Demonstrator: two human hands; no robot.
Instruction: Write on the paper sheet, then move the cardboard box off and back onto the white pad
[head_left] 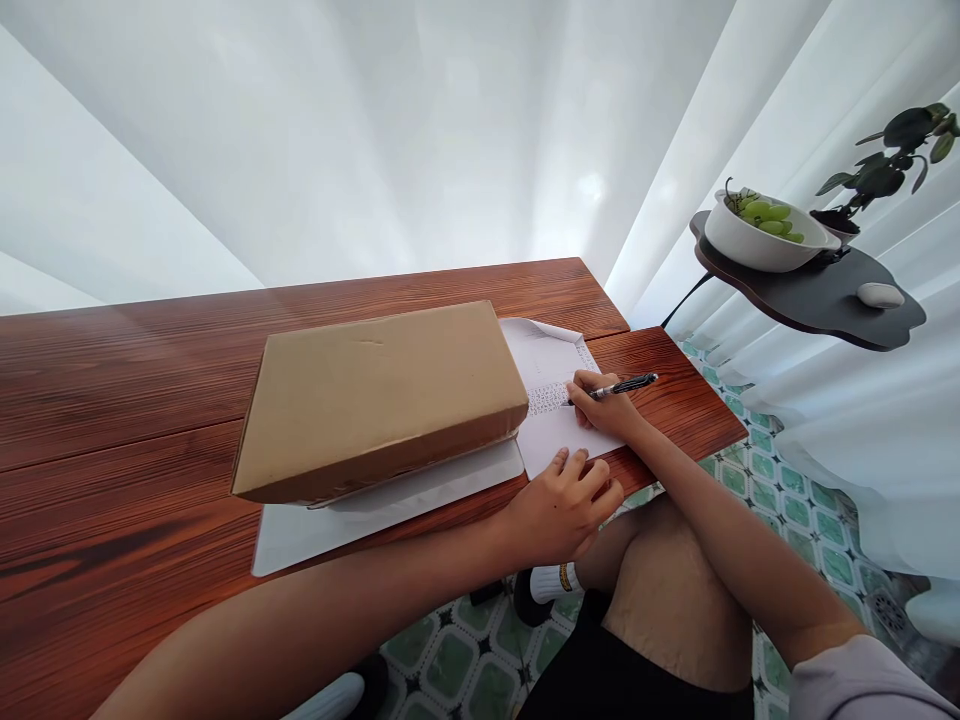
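Note:
My right hand [602, 405] grips a black pen [634, 383] and rests on a white sheet of paper [547, 440]. The pen's tip meets the paper beside a block of small handwritten marks [547, 398]. Lower down, my left hand [566, 503] lies at the table's near edge, its slightly bent fingers apart and touching the bottom of the sheet; nothing is in it. Left of the paper sits a closed brown cardboard box [382, 390], covering part of a white sheet or board [390, 510] beneath it. The sheet's far edge curls up.
The reddish-brown wooden table [150, 400] ends just right of my right hand. Beyond it, a dark side table [817, 295] bears a white bowl [757, 235] of green grapes, a potted plant [885, 175] and a white mouse [880, 295]. White curtains [375, 150] hang behind.

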